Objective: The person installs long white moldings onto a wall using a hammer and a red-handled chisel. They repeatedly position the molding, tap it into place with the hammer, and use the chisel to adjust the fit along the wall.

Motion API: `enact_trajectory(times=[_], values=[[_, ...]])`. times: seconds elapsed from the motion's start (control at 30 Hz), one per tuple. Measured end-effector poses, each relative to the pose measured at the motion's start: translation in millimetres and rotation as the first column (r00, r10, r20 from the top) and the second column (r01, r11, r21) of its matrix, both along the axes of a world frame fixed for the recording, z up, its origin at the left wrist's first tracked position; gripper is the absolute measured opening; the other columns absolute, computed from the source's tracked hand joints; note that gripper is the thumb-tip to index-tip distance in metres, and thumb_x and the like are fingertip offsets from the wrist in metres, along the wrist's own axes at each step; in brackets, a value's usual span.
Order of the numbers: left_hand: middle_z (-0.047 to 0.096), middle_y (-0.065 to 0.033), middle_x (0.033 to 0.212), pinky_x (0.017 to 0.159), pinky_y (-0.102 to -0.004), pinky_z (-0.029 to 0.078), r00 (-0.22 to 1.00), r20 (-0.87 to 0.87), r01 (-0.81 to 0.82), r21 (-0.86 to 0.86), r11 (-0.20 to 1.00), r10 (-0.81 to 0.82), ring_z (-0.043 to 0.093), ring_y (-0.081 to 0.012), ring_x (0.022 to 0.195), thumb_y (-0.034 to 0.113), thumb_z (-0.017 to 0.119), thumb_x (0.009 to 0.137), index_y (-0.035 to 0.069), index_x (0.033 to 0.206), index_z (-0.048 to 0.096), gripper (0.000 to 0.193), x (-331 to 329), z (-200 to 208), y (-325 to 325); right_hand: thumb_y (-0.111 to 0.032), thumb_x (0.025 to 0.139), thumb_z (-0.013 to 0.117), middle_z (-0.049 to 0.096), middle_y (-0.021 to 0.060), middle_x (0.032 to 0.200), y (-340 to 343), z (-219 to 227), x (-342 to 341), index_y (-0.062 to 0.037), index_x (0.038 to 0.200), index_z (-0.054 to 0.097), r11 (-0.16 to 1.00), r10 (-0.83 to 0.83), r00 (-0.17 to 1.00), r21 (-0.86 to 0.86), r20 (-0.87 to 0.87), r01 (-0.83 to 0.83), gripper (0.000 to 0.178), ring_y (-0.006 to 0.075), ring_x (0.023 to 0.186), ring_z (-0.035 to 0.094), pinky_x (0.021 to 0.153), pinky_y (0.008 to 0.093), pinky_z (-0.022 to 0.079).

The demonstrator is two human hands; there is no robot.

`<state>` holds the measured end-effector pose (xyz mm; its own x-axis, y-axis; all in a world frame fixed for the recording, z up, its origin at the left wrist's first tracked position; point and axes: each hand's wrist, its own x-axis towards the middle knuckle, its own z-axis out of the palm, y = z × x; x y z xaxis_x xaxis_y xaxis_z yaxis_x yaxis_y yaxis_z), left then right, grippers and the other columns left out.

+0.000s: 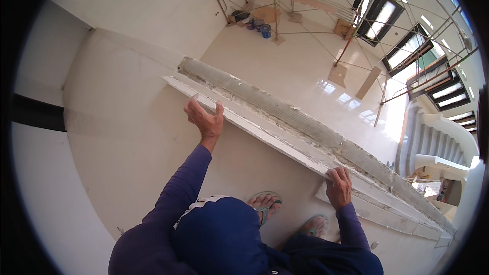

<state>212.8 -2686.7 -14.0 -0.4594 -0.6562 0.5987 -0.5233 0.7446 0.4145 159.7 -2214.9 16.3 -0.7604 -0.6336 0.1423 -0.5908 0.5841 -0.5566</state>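
A long, narrow white board (270, 138) with rough, chalky edges slants from upper left to lower right in front of me. My left hand (204, 121) is closed on its near edge toward the far left end, thumb and fingers spaced along it. Farther right, my right hand (340, 188) grips the same edge with bent fingers; part of its grip is hidden. Just beyond the board, roughly alongside it, runs a rough grey concrete ledge (285, 110). Another pale strip (377, 210) lies below and beside my right hand.
My sandalled feet (265, 204) stand on the pale floor (122, 153) close to the board. Beyond the ledge is a lower level with metal scaffolding (346, 53), blue buckets (265, 31) and loose boards (368, 82). A curved staircase (433, 140) is at right.
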Motion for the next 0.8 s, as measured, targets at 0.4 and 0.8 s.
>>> enact_trajectory(times=[0.4, 0.8], values=[[0.072, -0.0107, 0.099, 0.06, -0.033, 0.054, 0.901, -0.165, -0.01, 0.917, 0.399, 0.401, 0.068, -0.0175, 0.078, 0.008, 0.078, 0.096, -0.007, 0.119, 0.06, 0.032, 36, -55, -21, -0.009, 0.077, 0.082, 0.06, 0.0109, 0.11, -1, -28, 46, -0.0072, 0.111, 0.065, 0.997, -0.032, 0.999, 0.072, 0.028, 0.03, 0.038, 0.0339, 0.106, 0.059, 0.09, 0.0451, 0.051], [0.07, -0.0158, 0.1, 0.064, -0.0429, 0.065, 0.978, 0.014, -0.078, 0.95, 0.303, 0.207, 0.073, -0.0267, 0.079, 0.014, 0.072, 0.102, -0.006, 0.111, 0.063, 0.024, 47, -61, -100, -0.005, 0.093, 0.067, 0.057, 0.014, 0.119, -29, -38, 60, -0.0053, 0.108, 0.061, 0.997, -0.046, 0.993, -0.05, 0.108, 0.052, 0.016, 0.0344, 0.115, 0.059, 0.098, 0.0449, 0.051]])
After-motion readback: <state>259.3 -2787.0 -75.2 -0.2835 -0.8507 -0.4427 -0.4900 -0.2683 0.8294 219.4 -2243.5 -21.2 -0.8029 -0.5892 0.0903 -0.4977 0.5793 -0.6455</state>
